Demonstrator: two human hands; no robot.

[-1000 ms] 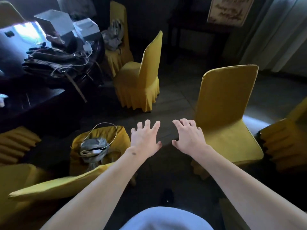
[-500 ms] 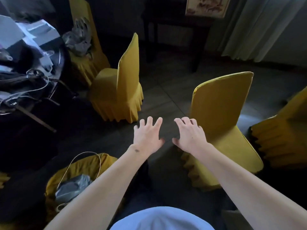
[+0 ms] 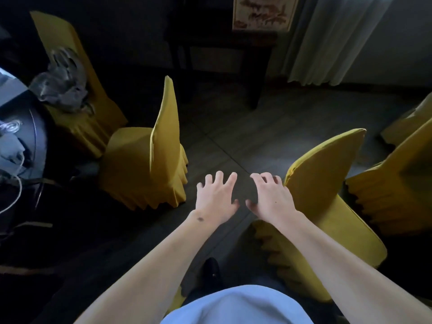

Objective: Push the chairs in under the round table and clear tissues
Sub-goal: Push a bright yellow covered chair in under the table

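Observation:
Both my arms reach forward over the dark floor. My left hand [image 3: 216,197] is open with fingers spread and holds nothing. My right hand [image 3: 271,195] is open too, fingers slightly curled, just left of the backrest of a yellow-covered chair [image 3: 327,183] that stands at my right. Another yellow chair [image 3: 142,164] stands to the left of my hands, its seat turned toward the dark round table [image 3: 30,141] at the left edge. A third yellow chair [image 3: 77,108] behind it carries a grey bundle [image 3: 62,85]. No tissues are visible.
Cables and pale items lie on the round table's edge. More yellow chairs [image 3: 392,183] crowd the right side. A dark side table [image 3: 254,66] with a framed picture [image 3: 264,12] stands at the back, beside a pale curtain [image 3: 332,38]. My shoe [image 3: 210,272] shows below.
The view has swung right: the round table and the chair with a grey bundle slid out to the left. My hands stayed outstretched and now sit closer to the right chair's backrest.

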